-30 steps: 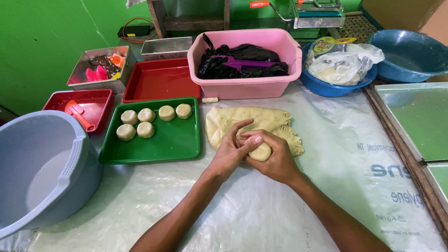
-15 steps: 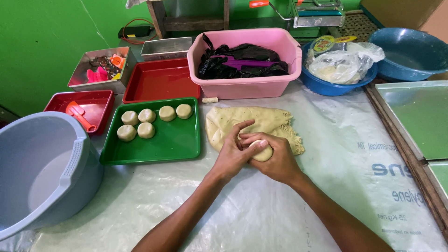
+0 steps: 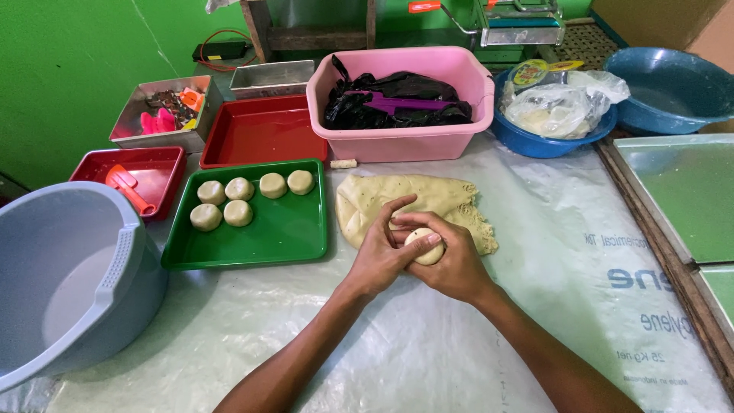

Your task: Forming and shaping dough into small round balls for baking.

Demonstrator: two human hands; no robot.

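Both my hands are cupped around a small pale dough ball (image 3: 426,246) over the plastic-covered table. My left hand (image 3: 386,256) presses on it from the left with fingers curled over the top. My right hand (image 3: 457,268) cradles it from below and the right. Just beyond them lies a flat sheet of yellow dough (image 3: 386,199) with ragged edges. To the left a green tray (image 3: 283,233) holds several shaped dough balls (image 3: 238,212) in its far half.
A large grey-blue basin (image 3: 69,283) sits at the left edge. Two red trays (image 3: 260,134), a metal box of small tools (image 3: 164,111), a pink tub (image 3: 405,141) with black plastic, and blue bowls (image 3: 550,141) line the back. Green trays (image 3: 680,199) lie at right.
My hands have stayed in place over the dough sheet while turning the ball between them; the fingers have shifted slightly around it.
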